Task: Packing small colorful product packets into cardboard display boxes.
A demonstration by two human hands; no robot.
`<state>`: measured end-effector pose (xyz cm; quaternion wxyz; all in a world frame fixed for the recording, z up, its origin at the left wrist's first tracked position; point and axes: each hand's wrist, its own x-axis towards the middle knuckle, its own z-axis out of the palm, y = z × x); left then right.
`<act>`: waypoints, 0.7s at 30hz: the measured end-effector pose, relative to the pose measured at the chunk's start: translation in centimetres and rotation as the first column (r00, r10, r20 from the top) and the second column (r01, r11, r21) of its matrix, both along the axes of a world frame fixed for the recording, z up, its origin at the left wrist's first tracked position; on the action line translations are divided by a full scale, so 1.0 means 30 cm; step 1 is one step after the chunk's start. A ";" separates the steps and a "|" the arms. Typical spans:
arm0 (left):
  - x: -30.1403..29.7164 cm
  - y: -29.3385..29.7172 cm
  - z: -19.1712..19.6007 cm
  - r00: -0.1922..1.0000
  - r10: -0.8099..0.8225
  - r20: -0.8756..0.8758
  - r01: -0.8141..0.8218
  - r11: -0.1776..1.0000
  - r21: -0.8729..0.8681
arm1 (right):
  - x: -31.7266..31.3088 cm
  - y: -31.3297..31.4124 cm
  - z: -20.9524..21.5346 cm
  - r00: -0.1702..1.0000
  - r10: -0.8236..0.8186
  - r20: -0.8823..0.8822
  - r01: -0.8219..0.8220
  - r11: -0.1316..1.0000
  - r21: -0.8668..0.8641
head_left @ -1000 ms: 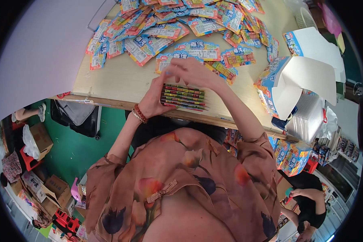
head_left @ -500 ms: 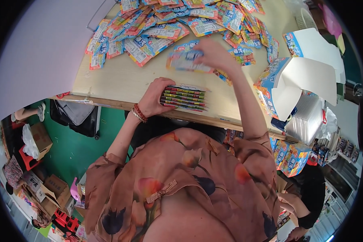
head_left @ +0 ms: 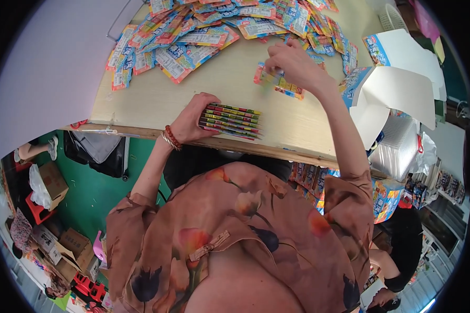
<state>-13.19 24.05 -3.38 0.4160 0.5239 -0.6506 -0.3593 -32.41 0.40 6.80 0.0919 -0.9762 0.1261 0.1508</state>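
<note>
My left hand (head_left: 192,118) is closed around the left end of a small stack of flat snack packets (head_left: 232,122) at the table's near edge. The packets lie one on another, with coloured edges facing me. Farther right, my right hand (head_left: 297,65) curls over a single colourful packet (head_left: 290,89), fingers bent down onto its left part. Motion smears the fingertips and that end of the packet. Beyond both hands spreads a large heap of similar blue, orange and white packets (head_left: 201,39).
Opened display boxes with white flaps (head_left: 397,86) stand on the table's right side. Next to them is a stack of clear plastic trays (head_left: 397,148). A wall (head_left: 52,62) borders the table (head_left: 141,104) on the left. Another person's arm (head_left: 384,261) shows at the lower right.
My right hand has moved slightly right; the blurred packet with its pale side showing is no longer in it. A colourful packet is now under its fingers. My left hand and stack shifted slightly left.
</note>
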 end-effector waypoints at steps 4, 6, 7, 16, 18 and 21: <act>0.011 -0.004 0.008 0.999 -0.037 0.016 0.037 0.999 0.019 | -0.065 0.022 0.003 0.926 0.204 0.316 -0.163 0.975 -0.152; 0.004 -0.007 0.013 0.998 -0.061 0.032 0.061 0.998 0.017 | -0.058 0.070 -0.059 0.854 0.184 0.486 -0.201 0.979 -0.018; -0.006 -0.007 0.019 0.998 -0.030 0.047 0.030 1.000 -0.002 | -0.040 0.083 -0.070 0.879 0.218 0.424 -0.265 0.963 0.054; -0.015 -0.021 -0.001 0.988 0.046 0.148 -0.044 0.999 -0.016 | 0.008 0.189 -0.211 0.828 -0.560 0.016 0.035 0.080 0.996; -0.011 -0.026 -0.009 0.995 0.028 0.098 -0.027 1.000 -0.009 | -0.030 0.158 -0.219 0.789 -0.612 -0.050 0.102 0.049 0.994; -0.011 -0.034 -0.010 0.998 0.028 0.047 -0.027 1.000 -0.007 | -0.094 0.155 -0.242 0.667 -0.738 0.101 0.095 0.219 0.971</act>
